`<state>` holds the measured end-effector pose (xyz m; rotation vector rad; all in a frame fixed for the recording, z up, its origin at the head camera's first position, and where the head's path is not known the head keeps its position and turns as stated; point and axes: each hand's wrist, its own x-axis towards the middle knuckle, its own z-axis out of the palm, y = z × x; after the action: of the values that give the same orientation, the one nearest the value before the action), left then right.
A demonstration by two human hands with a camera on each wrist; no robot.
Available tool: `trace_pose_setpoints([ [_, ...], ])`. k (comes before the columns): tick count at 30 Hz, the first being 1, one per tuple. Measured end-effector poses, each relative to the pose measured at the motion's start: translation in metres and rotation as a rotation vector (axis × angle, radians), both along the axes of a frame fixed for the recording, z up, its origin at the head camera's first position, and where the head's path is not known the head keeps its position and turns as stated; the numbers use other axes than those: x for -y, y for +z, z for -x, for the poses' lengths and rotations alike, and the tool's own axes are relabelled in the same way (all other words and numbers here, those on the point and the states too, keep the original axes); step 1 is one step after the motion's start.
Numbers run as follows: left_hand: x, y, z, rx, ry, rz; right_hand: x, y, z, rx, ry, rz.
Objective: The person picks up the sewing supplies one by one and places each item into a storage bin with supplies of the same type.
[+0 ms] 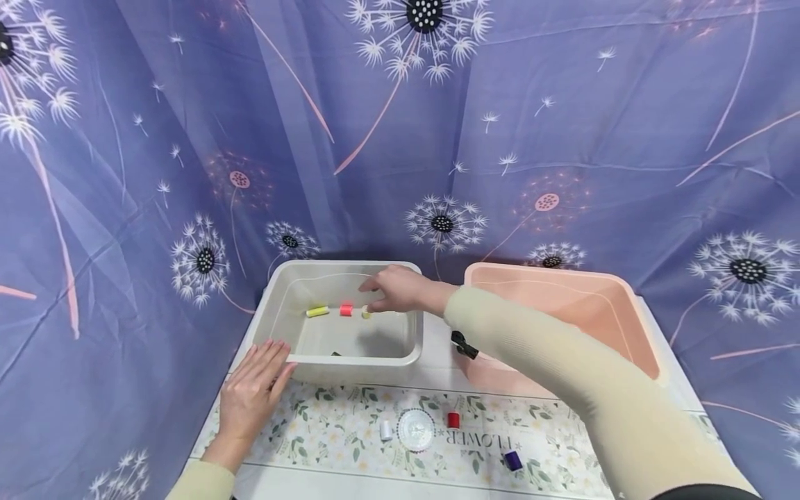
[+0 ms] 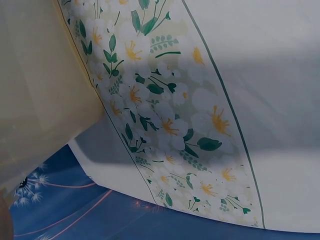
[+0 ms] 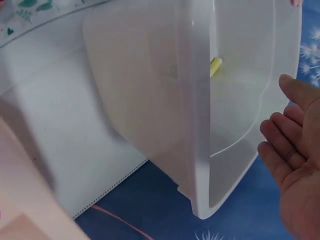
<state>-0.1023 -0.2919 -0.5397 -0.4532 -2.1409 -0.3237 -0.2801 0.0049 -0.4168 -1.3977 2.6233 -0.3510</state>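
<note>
My right hand [image 1: 400,288] hovers inside the white bin [image 1: 350,361], its fingers loosely bent with nothing visible between them in the right wrist view. Just below its fingertips in the head view is a small cream spool [image 1: 366,312]. Beside that lie a red spool [image 1: 346,310] and a yellow spool [image 1: 317,312], also seen as a yellow piece [image 3: 215,67] in the right wrist view. A dark piece [image 1: 336,354] is mostly hidden behind the front wall. With fingers extended, my left hand [image 1: 253,389] rests at the bin's front left corner.
A pink bin [image 1: 562,278] stands at the right, partly behind my right sleeve. On the flowered cloth in front are a white spool [image 1: 386,430], a round pale disc [image 1: 415,430], a red spool [image 1: 453,420] and a purple spool [image 1: 513,460]. A patterned curtain [image 1: 375,173] hangs behind.
</note>
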Motion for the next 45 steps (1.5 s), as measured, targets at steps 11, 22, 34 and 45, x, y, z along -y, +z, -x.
trace_pose_setpoints([
  [11,-0.002,0.002,0.001,-0.011,-0.015,0.002,-0.027,0.011,-0.033,-0.018,0.083,0.12],
  [22,0.0,0.0,-0.001,-0.018,-0.01,-0.005,-0.044,0.018,-0.07,0.018,0.133,0.206],
  [34,-0.002,0.0,0.0,-0.017,-0.012,-0.014,-0.058,0.01,-0.104,-0.018,0.163,0.228],
  [45,-0.001,-0.002,0.0,-0.016,-0.009,-0.014,-0.07,-0.007,-0.127,-0.01,0.141,0.255],
])
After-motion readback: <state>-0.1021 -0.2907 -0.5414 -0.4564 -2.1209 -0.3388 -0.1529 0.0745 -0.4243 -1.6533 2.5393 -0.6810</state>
